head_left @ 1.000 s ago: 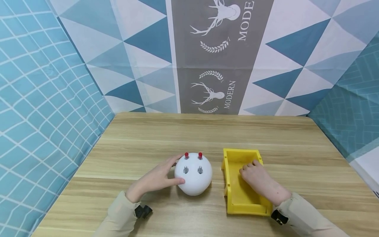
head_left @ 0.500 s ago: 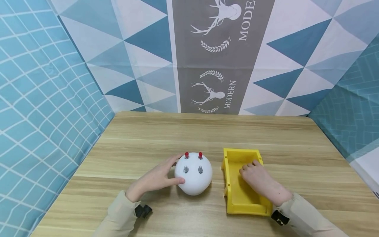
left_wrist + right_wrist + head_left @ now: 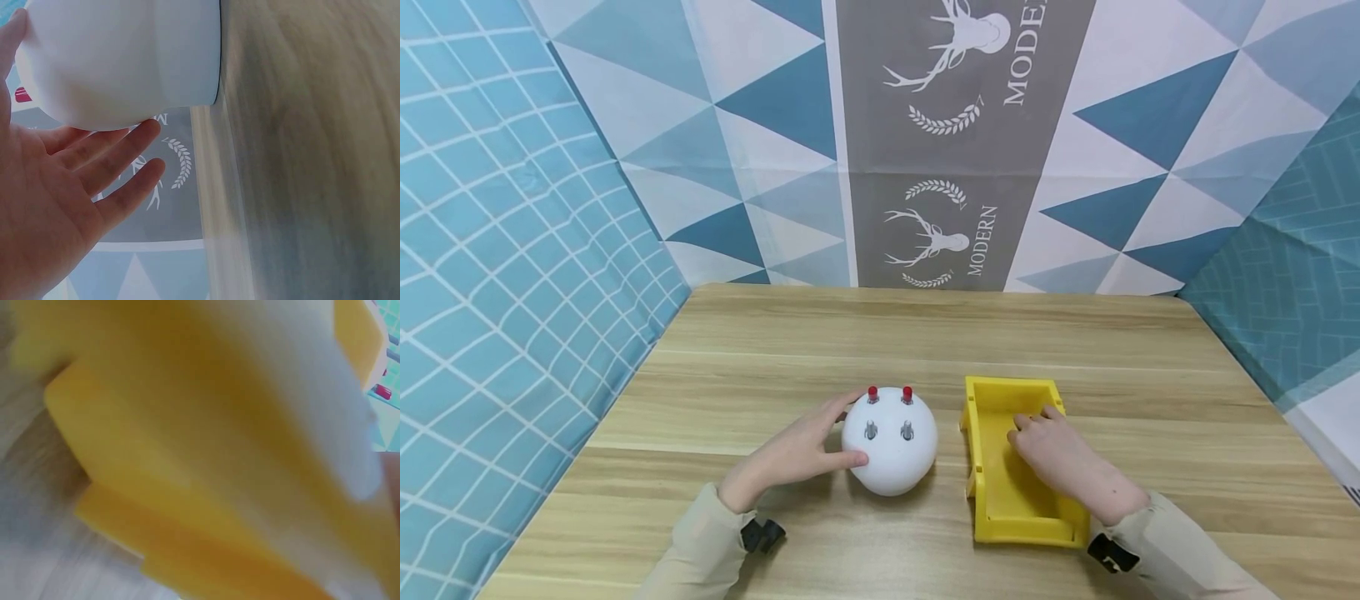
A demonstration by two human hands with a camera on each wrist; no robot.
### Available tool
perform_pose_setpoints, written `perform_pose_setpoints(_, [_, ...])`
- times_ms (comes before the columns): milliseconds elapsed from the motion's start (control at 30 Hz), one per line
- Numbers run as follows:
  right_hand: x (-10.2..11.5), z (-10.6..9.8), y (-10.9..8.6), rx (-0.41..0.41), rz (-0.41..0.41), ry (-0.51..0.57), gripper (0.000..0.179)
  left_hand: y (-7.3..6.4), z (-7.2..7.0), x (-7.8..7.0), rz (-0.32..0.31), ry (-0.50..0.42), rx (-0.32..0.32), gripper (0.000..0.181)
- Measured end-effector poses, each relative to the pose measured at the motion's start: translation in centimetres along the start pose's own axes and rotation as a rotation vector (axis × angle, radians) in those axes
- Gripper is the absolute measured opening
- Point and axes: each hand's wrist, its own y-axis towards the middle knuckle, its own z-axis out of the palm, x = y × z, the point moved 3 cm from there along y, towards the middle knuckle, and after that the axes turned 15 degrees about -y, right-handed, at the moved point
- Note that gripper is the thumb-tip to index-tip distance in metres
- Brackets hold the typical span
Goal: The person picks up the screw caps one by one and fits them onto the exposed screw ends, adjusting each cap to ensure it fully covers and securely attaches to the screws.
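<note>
A white rounded housing [image 3: 891, 462] stands on the wooden table, with two red-tipped posts [image 3: 907, 393] and two metal posts [image 3: 871, 430] on top. My left hand [image 3: 797, 450] holds its left side, thumb at the front and fingers behind. In the left wrist view, the little finger of this left hand [image 3: 69, 187] is off the smooth white wall [image 3: 125, 56]. My right hand [image 3: 1056, 454] reaches into a yellow bin [image 3: 973, 442], fingers bent downward. Their tips and anything between them are hidden. The right wrist view is mostly filled by blurred yellow bin wall [image 3: 156, 481].
The wooden table [image 3: 820, 333] runs back to a patterned cloth wall [image 3: 925, 150]. A blue tiled-pattern cloth [image 3: 512, 250] borders the left side. Black wrist straps [image 3: 1112, 552] sit on both sleeves. The bin stands just right of the white housing.
My right hand has shifted slightly inside the yellow bin, and its fingers have spread a little. My left hand and the white housing have stayed in place.
</note>
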Motion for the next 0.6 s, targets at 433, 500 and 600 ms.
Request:
perform_pose_setpoints(433, [-0.5,-1.5,0.0,0.006,0.025,0.077,0.012,0.0,0.1,0.0,0.002,-0.002,-0.002,0.083])
perform_pose_setpoints(500, [-0.6,-1.8,0.1,0.0,0.033,0.076,0.013,0.0,0.1,0.0,0.002,-0.001,-0.003,0.083])
perform_pose_setpoints(600, [-0.7,-2.1,0.1,-0.015,0.038,0.077,0.012,0.0,0.1,0.0,0.001,0.0,-0.002,0.084])
